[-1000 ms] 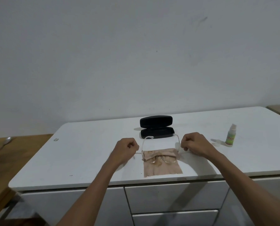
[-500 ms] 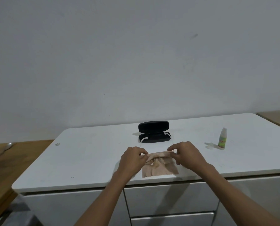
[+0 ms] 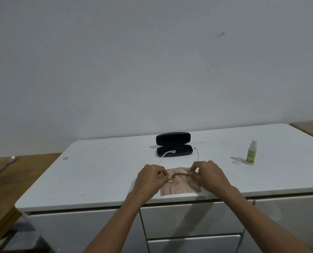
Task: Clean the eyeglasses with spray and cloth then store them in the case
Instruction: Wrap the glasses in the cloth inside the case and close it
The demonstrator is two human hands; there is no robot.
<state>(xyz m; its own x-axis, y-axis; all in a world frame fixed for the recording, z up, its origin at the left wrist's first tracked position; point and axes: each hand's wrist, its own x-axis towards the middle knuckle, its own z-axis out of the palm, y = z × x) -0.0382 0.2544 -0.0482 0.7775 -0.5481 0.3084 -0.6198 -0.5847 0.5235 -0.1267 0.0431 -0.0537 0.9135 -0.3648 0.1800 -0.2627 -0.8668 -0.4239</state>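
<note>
Beige cloth (image 3: 179, 188) lies flat near the front edge of the white counter (image 3: 101, 172), and we're holding the eyeglasses (image 3: 172, 178) just over it. Our left hand (image 3: 149, 179) pinches the frame at its left end, fingers curled; our right hand (image 3: 207, 175) pinches the right end the same way. Both temple arms are unfolded and point away from us toward the black case (image 3: 174, 144), which sits open just behind the cloth, lid up; the left temple tip overlaps the case in view, contact unclear. Spray bottle (image 3: 251, 152) stands upright well to the right. Wooden surface (image 3: 8, 178) adjoins the counter on the left
</note>
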